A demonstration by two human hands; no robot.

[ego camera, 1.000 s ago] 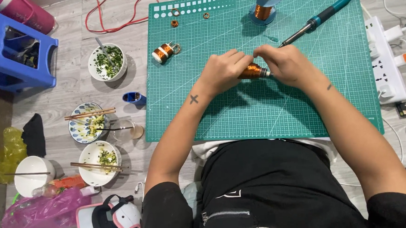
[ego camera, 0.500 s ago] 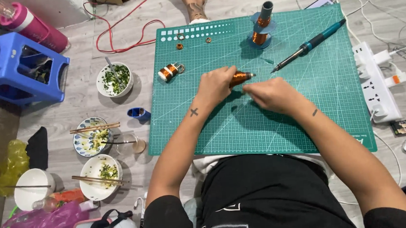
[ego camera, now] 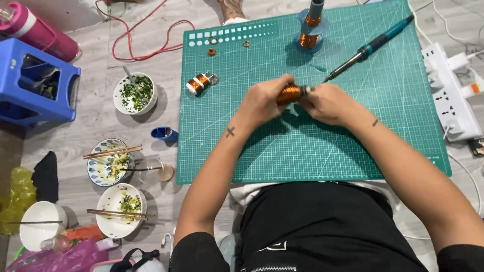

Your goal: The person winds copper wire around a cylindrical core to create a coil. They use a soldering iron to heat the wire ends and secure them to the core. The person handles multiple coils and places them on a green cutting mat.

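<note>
Over at the far left a blue plastic stool (ego camera: 24,86) stands on the grey floor (ego camera: 98,121), a pink bottle (ego camera: 38,32) lying behind it. Nearer the person, three bowls crowd the floor: one with chopped greens (ego camera: 135,93) just off the mat's left edge, a patterned one with chopsticks across it (ego camera: 109,161), and a white one (ego camera: 121,210) below that. A small blue cap (ego camera: 164,134) sits almost against the mat's edge, so that side leaves little room.

The green cutting mat (ego camera: 320,154) covers the middle of the floor. Its near half, in front of the person's lap, lies bare. A finished copper coil (ego camera: 198,83) rests near the upper left corner.

The left hand (ego camera: 262,102) is closed around one end of a copper wire coil (ego camera: 288,94), held just above the mat's centre. The right hand (ego camera: 328,103) grips the other end, fingers pinched on it, so the two hands nearly meet.

Behind them a blue spool of copper wire (ego camera: 309,30) stands upright near the far edge. A soldering iron (ego camera: 367,49) lies slantwise to the right, its tip close to the right hand.

Past the mat's right edge a white power strip (ego camera: 452,92) runs alongside it, with cables trailing behind.
</note>
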